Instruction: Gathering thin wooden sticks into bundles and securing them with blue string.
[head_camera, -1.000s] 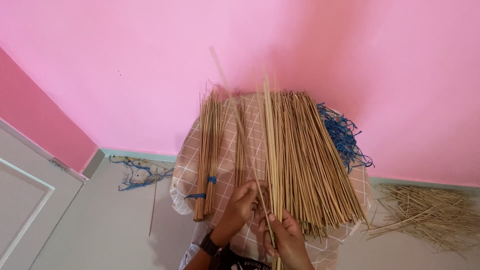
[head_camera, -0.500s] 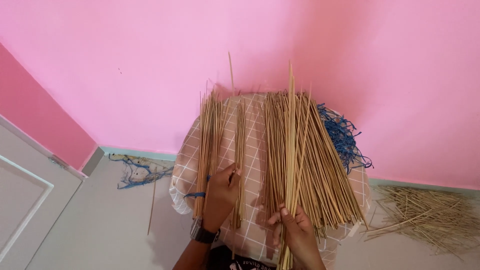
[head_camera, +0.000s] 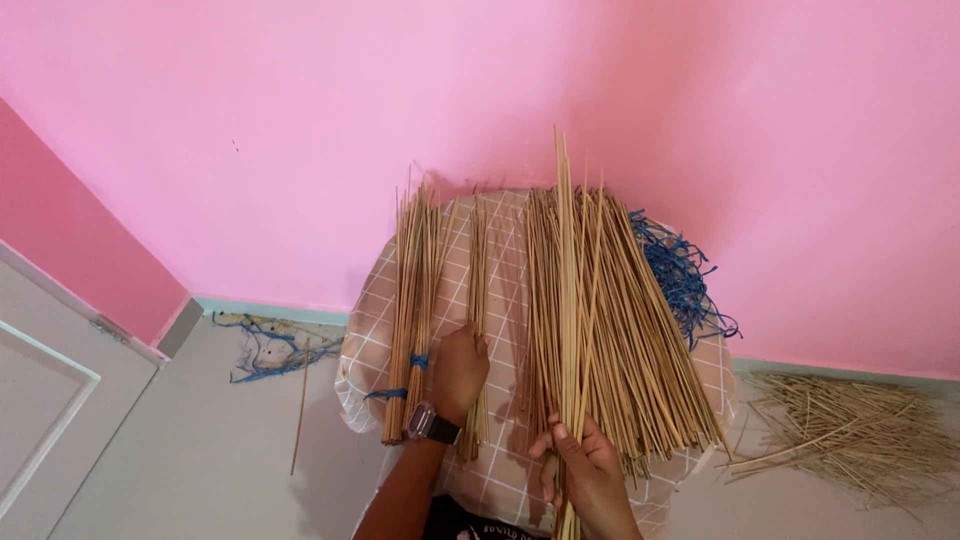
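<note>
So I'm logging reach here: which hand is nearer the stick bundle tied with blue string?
Left. The left hand lies just right of the tied bundle, by its blue tie. The right hand is farther right, gripping sticks from the loose pile.

Pink walls (head_camera: 250, 110) meet a pale grey floor (head_camera: 200, 470), with a white door (head_camera: 45, 400) at left.
</note>
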